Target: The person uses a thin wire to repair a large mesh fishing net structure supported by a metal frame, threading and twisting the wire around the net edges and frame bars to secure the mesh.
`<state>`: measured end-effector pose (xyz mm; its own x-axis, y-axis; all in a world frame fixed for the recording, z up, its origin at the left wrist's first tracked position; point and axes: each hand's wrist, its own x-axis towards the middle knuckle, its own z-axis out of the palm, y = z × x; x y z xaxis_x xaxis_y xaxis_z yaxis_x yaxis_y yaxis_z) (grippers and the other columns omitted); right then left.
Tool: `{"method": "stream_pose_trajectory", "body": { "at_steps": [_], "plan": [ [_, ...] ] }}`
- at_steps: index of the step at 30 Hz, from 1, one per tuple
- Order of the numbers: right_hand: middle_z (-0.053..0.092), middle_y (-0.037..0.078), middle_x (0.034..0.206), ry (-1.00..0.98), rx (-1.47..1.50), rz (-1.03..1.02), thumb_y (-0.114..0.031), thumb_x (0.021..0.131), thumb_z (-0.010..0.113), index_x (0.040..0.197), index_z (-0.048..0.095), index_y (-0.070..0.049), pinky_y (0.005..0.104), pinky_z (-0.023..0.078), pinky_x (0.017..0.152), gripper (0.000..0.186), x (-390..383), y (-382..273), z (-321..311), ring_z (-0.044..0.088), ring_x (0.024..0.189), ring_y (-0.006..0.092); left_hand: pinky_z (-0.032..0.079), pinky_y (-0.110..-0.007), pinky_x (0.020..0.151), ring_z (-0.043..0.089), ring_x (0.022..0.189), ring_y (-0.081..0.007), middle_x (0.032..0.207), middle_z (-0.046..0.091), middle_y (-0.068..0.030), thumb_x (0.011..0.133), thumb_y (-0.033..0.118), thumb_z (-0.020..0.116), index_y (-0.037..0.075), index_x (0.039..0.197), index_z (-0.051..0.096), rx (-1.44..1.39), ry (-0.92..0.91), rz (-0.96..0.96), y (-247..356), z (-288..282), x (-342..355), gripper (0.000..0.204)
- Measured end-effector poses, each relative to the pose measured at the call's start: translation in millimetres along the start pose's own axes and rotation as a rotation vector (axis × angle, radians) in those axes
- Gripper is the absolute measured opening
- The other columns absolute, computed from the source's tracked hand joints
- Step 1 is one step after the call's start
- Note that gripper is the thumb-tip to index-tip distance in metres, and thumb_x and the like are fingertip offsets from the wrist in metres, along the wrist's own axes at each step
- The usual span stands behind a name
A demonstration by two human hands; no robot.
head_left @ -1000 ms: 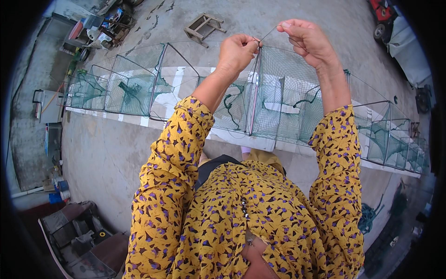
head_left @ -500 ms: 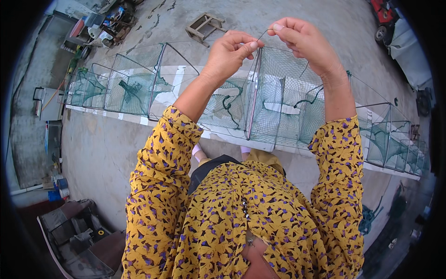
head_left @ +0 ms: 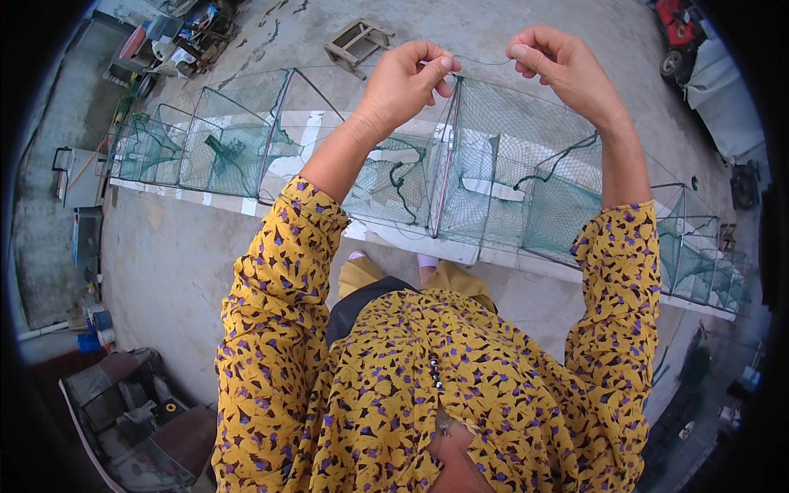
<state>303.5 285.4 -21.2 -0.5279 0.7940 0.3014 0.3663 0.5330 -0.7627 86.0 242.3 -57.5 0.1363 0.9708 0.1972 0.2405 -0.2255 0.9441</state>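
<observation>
A long green net trap point(head_left: 559, 205) with dark square frames stretches from left to right in front of me. At the top corner of one middle frame, my left hand point(head_left: 408, 78) pinches a thin dark cord, with thumb and forefinger pressed together. My right hand point(head_left: 567, 70) is up and to the right, pinching the other end of the same cord point(head_left: 485, 62). Between the two hands the cord spans a short gap and sags slightly. Dark green rope strands point(head_left: 400, 181) hang inside the mesh. My forearms cover parts of the net.
Beneath the net runs a long pale board point(head_left: 411, 240). A small wooden stool point(head_left: 358, 45) stands beyond it on the concrete floor. A vehicle with a seat point(head_left: 136, 415) is at lower left, clutter point(head_left: 177, 49) at upper left, a red machine point(head_left: 675, 23) at upper right.
My right hand has moved right, away from my left hand, drawing the cord out between them. My left hand stays by the frame's top corner, still pinching.
</observation>
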Motion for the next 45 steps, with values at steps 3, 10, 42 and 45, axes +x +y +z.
{"method": "stream_pose_trajectory", "body": {
  "at_steps": [3, 10, 42, 45],
  "plan": [
    [0.053, -0.005, 0.069, -0.055, 0.007, 0.073, -0.027, 0.089, 0.051, 0.087, 0.059, -0.008, 0.0163, 0.036, 0.053, 0.021, -4, 4, -3, 0.048, 0.064, 0.0026, 0.043, -0.017, 0.055, 0.051, 0.064, -0.0050, 0.082, 0.059, -0.0002, 0.089, 0.023, 0.052, 0.004, 0.092, 0.056, -0.165, -0.111, -0.044, 0, -5, 1, 0.020],
    [0.053, 0.000, 0.066, -0.050, -0.068, 0.136, -0.022, 0.085, 0.056, 0.084, 0.059, -0.002, 0.0205, 0.041, 0.057, 0.021, -8, 22, -11, 0.048, 0.060, 0.0069, 0.045, -0.020, 0.054, 0.054, 0.062, -0.0076, 0.072, 0.055, -0.0003, 0.086, 0.019, 0.055, 0.002, 0.087, 0.053, 0.476, -0.135, 0.288, -15, 8, 6, 0.017],
    [0.058, -0.006, 0.071, -0.650, 0.245, 0.444, -0.021, 0.083, 0.056, 0.083, 0.064, -0.010, 0.0197, 0.039, 0.051, 0.014, 54, 57, 36, 0.047, 0.061, 0.0044, 0.025, -0.018, 0.038, 0.037, 0.046, -0.0042, 0.072, 0.057, -0.0006, 0.076, 0.006, 0.054, 0.003, 0.094, 0.063, -0.479, 0.293, -0.715, 4, 25, 5, 0.020],
    [0.058, -0.006, 0.070, -0.650, 0.267, 0.514, -0.021, 0.082, 0.057, 0.082, 0.065, -0.011, 0.0198, 0.039, 0.051, 0.013, 54, 69, 42, 0.047, 0.060, 0.0042, 0.025, -0.019, 0.038, 0.037, 0.045, -0.0044, 0.068, 0.056, 0.0001, 0.076, 0.007, 0.054, 0.003, 0.088, 0.065, -0.312, 0.250, -0.680, 0, 28, 16, 0.016]
  ]
}}
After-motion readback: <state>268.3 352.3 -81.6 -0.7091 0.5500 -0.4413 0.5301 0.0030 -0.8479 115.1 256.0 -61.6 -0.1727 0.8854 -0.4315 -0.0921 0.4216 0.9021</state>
